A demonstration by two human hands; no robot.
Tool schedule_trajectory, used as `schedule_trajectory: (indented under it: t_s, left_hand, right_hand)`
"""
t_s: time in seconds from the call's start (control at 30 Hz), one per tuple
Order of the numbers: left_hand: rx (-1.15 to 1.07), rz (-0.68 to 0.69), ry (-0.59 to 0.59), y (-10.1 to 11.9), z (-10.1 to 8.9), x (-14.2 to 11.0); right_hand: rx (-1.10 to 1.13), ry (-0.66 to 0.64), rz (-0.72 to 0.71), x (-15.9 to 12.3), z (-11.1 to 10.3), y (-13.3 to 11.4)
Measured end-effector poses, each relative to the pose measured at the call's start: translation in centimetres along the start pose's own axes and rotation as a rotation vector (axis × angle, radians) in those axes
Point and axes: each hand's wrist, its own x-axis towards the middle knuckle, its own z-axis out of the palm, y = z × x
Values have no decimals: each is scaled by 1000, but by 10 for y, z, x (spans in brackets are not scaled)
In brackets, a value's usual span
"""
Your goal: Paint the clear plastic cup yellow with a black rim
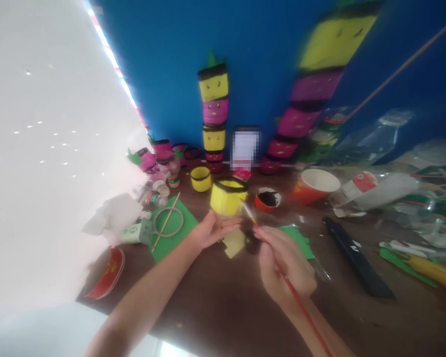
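A yellow paper cup (226, 198) with a black rim stands in front of me at mid-table. Against its lower left side and base is my left hand (215, 229), thumb up and fingers stretched along the bottom, steadying it. My right hand (286, 263) grips a long red paintbrush (295, 296) like a pen. The brush tip meets or nearly meets the cup's right side. Just right of the cup sits a small red pot (265, 201) with dark paint inside. A pale scrap of paper (234, 243) lies under my left fingers.
Another yellow cup (200, 179) is behind. Stacked pink and yellow cup figures (214, 114) lean on the blue wall (262, 64). Left lie green paper (182, 225) and a tape ring (168, 233); right, an orange paper cup (312, 191), a dark flat case (357, 258) and plastic bottles.
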Motion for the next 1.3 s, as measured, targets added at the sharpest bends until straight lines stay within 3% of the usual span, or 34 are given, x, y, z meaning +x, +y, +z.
schedule_trajectory:
  t_s: [0.13,0.5,0.73,1.07,1.3]
  left_hand:
    - [-4,-4,-10,1,1,-1]
    - [-92,8,102,5,11,-3]
    - [-51,-18,80,5,10,-3]
    - [-87,-5,102,7,11,-3]
    - [-66,3,91,7,10,-2]
  right_hand:
    - [31,-18,4,-1,1,0]
    - [86,-65,2,-1,-3,0]
    - [-9,31,8,4,-1,-1]
    - [86,-72,39,-2,-3,1]
    - [78,-42,25,0,-2,1]
